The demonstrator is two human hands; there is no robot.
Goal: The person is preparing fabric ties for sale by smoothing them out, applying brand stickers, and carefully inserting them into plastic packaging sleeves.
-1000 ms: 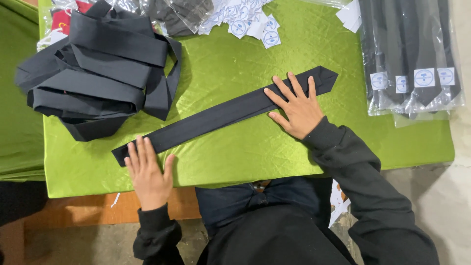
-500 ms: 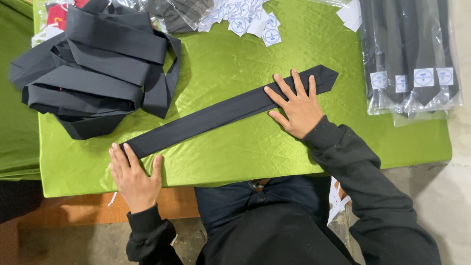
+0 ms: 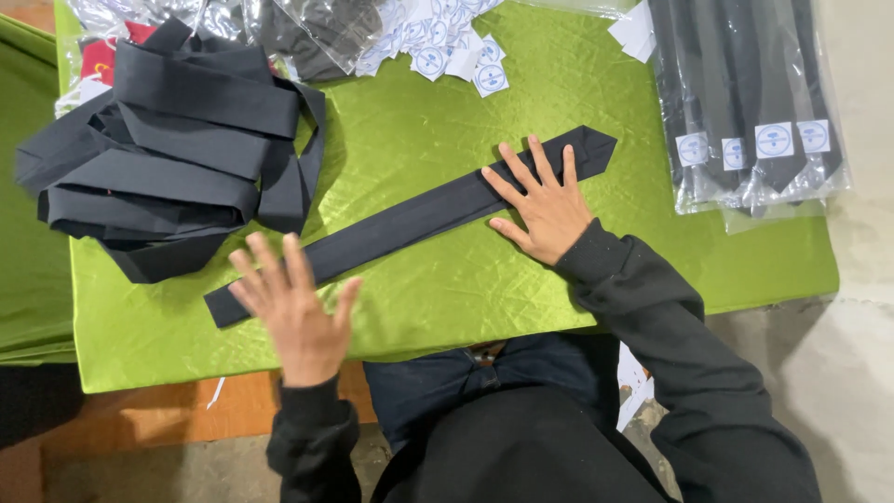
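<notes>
Where the view begins at the left, a folded stack of green fabric (image 3: 28,233) hangs beside the table, and below it a strip of orange-brown wooden edge (image 3: 158,424) shows above a dull concrete floor (image 3: 838,373). A shiny lime-green satin cloth (image 3: 447,307) covers the tabletop, faintly creased and catching the light. On its left part lies a loose heap of dark charcoal fabric neckties (image 3: 177,168), their bands overlapping in a rough pile, with crinkled clear plastic wrappers (image 3: 307,28) just behind it at the far edge.

Near the front edge, the left hand (image 3: 293,312) is spread open with fingers apart, gripping nothing; it sits over the narrow end of a long dark charcoal necktie (image 3: 410,219), and whether it presses the fabric or hovers just above cannot be told, since the hand is blurred. That necktie stretches flat and diagonally across the middle of the cloth, its narrow end near the front left and its pointed wide end toward the far right.

Behind it, small white square labels with blue round marks (image 3: 447,51) are scattered. The right hand (image 3: 545,205) lies flat and open, palm down on the wide part of the necktie. Farther right, a row of dark neckties sealed in clear plastic sleeves (image 3: 754,102) rests at the cloth's right edge.
</notes>
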